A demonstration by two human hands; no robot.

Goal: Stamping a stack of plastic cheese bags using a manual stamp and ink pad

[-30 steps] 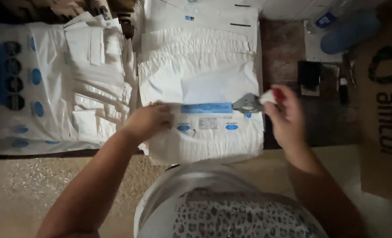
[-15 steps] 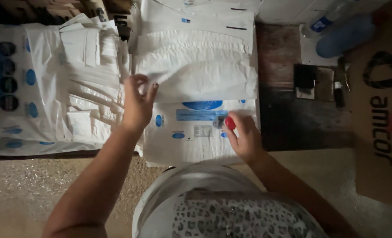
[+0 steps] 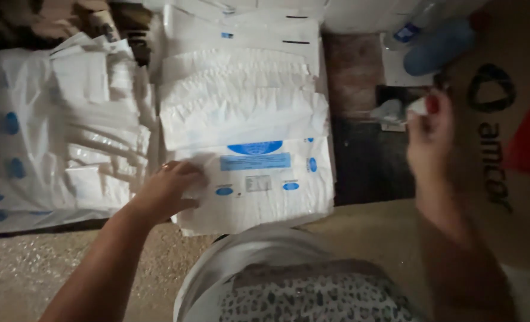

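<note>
- Lying flat in the middle of the floor, the stack of white diapers point(image 3: 247, 131) runs in overlapping layers from the far edge down toward the person's lap; the nearest one, the top diaper point(image 3: 265, 185), shows blue ovals and a blue strip on its front.
- Spreading over the far left, a white plastic sheet with blue spots point(image 3: 8, 149) carries a looser heap of folded white pads point(image 3: 98, 125), just beside the stack.
- Filling the right edge, a brown cardboard box point(image 3: 503, 179) with dark printing stands next to a dark patch of floor.
- Resting palm-down, the left hand point(image 3: 169, 191) lies on the near left edge of the top diaper, fingers point(image 3: 187, 173) slightly apart and pressing flat on the white cover, gripping nothing.
- Raised well off to the right of the stack, the right hand point(image 3: 432, 137) is blurred; its fingertips are pinched together on a small white scrap point(image 3: 417, 107), clear of the diaper.
- Beyond it lies a blue-tinted plastic bottle point(image 3: 438, 45).
</note>
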